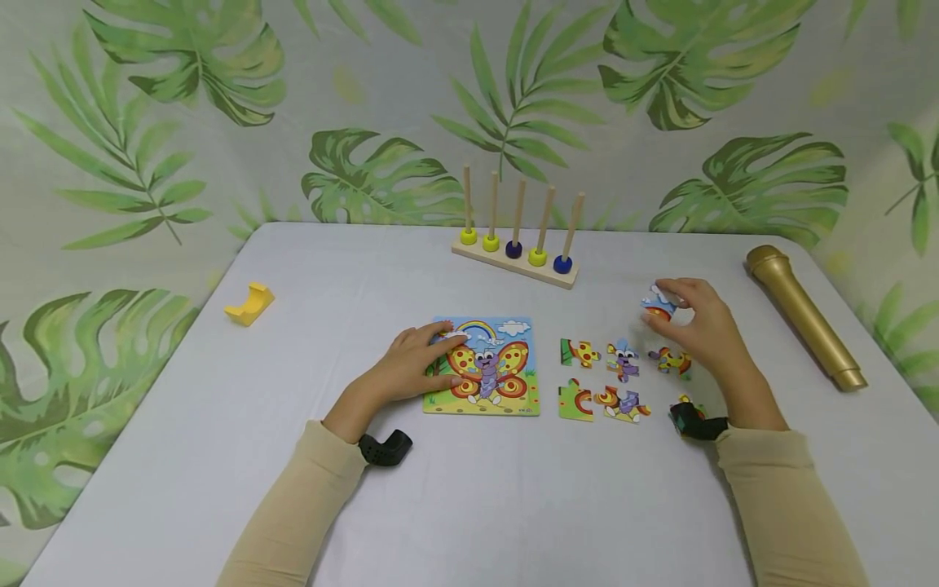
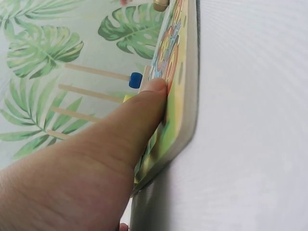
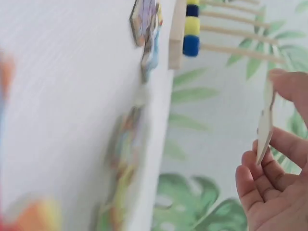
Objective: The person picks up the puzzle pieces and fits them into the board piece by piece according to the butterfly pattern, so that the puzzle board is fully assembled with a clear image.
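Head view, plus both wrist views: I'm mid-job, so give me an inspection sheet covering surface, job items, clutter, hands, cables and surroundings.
Surface: white table, no tilt apparent.
Job's things: butterfly board lying flat; loose puzzle pieces to its right, at least six, one partly hidden by the right wrist device.
Clutter: peg rack with one bead per peg; yellow cradle-shaped piece far left; gold cylinder far right.
Hands: left hand rests on the board; right hand pinches a held piece above the table.
Cables: nothing seen.
Surroundings: leaf-patterned backdrop behind the table.
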Tool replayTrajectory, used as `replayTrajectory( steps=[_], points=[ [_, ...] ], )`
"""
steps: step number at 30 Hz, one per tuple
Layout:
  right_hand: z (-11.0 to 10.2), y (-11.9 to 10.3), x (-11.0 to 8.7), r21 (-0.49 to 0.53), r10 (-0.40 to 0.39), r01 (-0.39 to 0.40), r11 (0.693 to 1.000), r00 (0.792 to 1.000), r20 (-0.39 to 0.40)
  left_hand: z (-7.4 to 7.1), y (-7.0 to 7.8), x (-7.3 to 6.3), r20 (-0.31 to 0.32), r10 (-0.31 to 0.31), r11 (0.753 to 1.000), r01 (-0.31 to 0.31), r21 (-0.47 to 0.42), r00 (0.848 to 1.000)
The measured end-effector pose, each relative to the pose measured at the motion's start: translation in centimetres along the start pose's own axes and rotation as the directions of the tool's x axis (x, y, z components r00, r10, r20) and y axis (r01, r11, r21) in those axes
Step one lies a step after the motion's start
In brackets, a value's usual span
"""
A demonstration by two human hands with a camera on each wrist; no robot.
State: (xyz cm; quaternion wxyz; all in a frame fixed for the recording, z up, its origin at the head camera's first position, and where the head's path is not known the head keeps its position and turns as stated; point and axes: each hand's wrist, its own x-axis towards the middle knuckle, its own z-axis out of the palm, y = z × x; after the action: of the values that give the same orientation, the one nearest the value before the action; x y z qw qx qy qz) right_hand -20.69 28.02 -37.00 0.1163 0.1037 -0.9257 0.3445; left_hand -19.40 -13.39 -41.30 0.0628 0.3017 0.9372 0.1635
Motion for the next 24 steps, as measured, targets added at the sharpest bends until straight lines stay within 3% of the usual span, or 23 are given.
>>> replayTrajectory(
  steps=[5,9,12,18,24],
  points=[
    [0.7,-3.9,0.3,0.055,-0.145,0.147,0.988,0.989,-0.029,-0.1,0.1,0.0,-0.003,0.001,1.000,-0.001,0.006,1.000],
    [2.0,-6.4,0.3,0.097,-0.292,0.291,0.952,0.956,-0.001,-0.1,0.1,0.0,-0.009,0.004,1.000,-0.003,0.011,1.000],
    [3.4,-7.9,0.5,0.128,-0.353,0.345,0.930,0.934,0.053,0.0,0.2,0.0,-0.011,-0.003,1.000,0.003,0.025,1.000],
    [6.8,-9.7,1.0,0.195,-0.394,0.358,0.913,0.898,0.198,-0.1,0.4,0.1,-0.027,-0.013,0.999,0.014,0.052,1.000],
    [9.7,-10.1,1.5,0.184,-0.300,0.249,0.951,0.887,0.350,0.1,0.6,0.2,-0.064,-0.004,0.997,0.009,0.080,0.998]
  ],
)
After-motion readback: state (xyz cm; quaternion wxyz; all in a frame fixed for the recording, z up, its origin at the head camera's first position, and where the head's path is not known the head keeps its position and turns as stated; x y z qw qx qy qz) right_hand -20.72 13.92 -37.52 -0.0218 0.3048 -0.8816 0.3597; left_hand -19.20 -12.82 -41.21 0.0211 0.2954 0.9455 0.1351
